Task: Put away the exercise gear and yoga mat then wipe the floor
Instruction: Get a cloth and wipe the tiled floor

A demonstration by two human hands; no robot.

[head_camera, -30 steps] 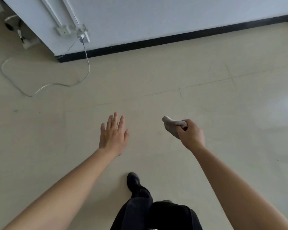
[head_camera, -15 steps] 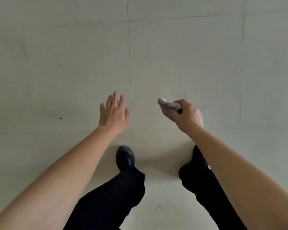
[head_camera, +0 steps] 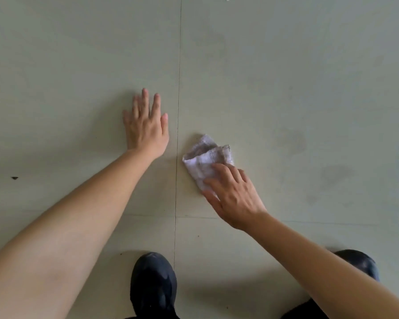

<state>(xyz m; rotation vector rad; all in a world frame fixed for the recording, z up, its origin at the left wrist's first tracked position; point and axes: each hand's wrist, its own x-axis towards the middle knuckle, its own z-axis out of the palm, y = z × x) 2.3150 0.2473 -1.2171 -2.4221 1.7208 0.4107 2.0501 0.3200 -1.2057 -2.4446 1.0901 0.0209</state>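
On the pale floor (head_camera: 286, 88), right hand (head_camera: 234, 196) presses white cloth (head_camera: 205, 160)

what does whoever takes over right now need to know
Left hand: open, flat on or just above the floor, left of the tile seam.
Right hand: straight fingers press the white cloth onto the floor right of the seam.
Gear and yoga mat: not in view; cannot confirm stowed.
Left to do: wipe the floor; faint dark smudges lie right of the cloth.
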